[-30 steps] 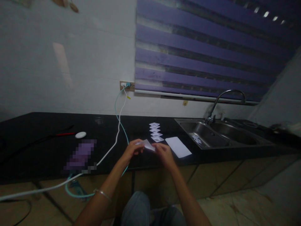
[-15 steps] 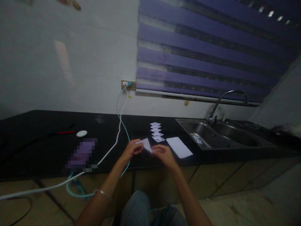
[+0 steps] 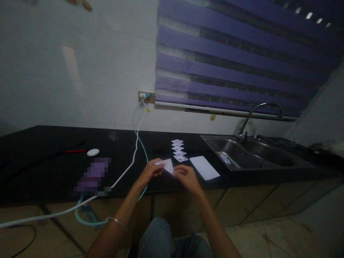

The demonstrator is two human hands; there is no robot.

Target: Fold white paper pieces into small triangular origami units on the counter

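Observation:
Between my hands, just above the front of the black counter, is a small folded piece of white paper (image 3: 168, 166). My left hand (image 3: 154, 170) pinches its left side between thumb and fingers. At its lower right corner my right hand (image 3: 185, 175) grips the edge with bent fingertips. Beyond my hands lies a column of several folded white paper pieces (image 3: 178, 151), set one behind another. A flat stack of white paper sheets (image 3: 204, 167) rests to the right of my right hand.
A steel double sink (image 3: 233, 154) with a tall faucet (image 3: 248, 120) is on the right. White and teal cables (image 3: 134, 153) run from the wall socket (image 3: 146, 96) across the black counter (image 3: 123, 139). A blurred purple object (image 3: 94, 173) and a white oval item (image 3: 92, 152) lie left.
The paper in my hands has tilted slightly, its upper point now lower and further right. Both hands keep nearly the same place and grip.

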